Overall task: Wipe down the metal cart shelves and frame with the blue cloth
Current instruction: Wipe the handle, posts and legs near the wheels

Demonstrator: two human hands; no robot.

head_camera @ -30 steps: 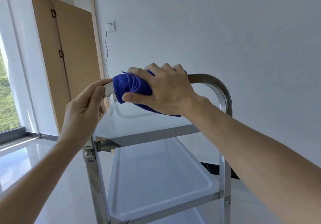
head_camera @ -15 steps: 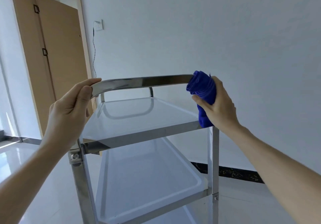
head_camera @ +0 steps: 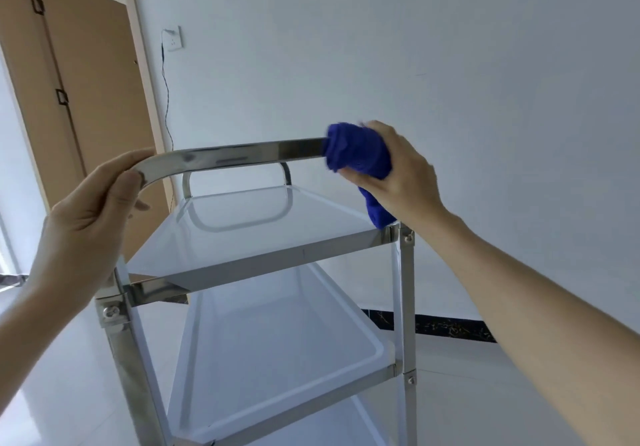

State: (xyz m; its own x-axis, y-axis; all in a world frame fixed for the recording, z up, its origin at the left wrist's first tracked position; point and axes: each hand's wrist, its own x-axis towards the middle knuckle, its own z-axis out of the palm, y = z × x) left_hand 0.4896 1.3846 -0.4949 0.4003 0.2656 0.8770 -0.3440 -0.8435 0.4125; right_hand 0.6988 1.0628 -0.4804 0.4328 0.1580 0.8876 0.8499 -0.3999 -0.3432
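White wall [head_camera: 415, 47], perhaps wooden door [head_camera: 86, 99]

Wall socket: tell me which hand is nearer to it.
Left. The left hand grips the handle's bend below the wall socket; the right hand wipes the handle's far end.

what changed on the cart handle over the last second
The right hand, gripping the blue cloth, slid along the handle from its left end, next to the left hand, to the right bend, where the cloth wraps the bar with a tail hanging down. Nothing was let go or newly taken. The left hand still holds the left bend, and the cart looks unmoved.
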